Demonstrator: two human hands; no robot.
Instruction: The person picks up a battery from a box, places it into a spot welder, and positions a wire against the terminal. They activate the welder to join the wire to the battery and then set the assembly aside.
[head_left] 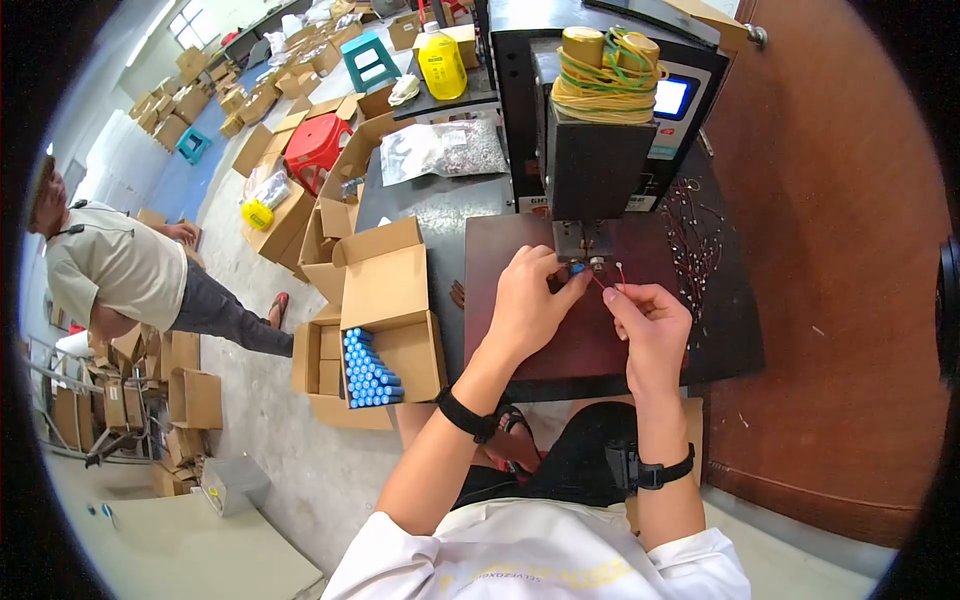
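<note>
My left hand (530,300) is closed, its thumb and fingertips pinching a small blue battery cell (577,268) just under the head (584,240) of a black bench machine that looks like a spot welder. Most of the cell is hidden by the fingers. Close by on the right, my right hand (652,328) pinches a thin red wire (621,272) with a small pale tip. Whether that wire touches the cell is too small to tell. Both hands are over a dark red board (490,300) on the black bench.
An open cardboard box (425,350) with several blue cells (370,372) stands left of the board. Thin wires (697,245) lie scattered at right. Behind are a clear bag of small parts (470,150) and a yellow bottle (441,68). Another person (130,265) stands far left among cartons.
</note>
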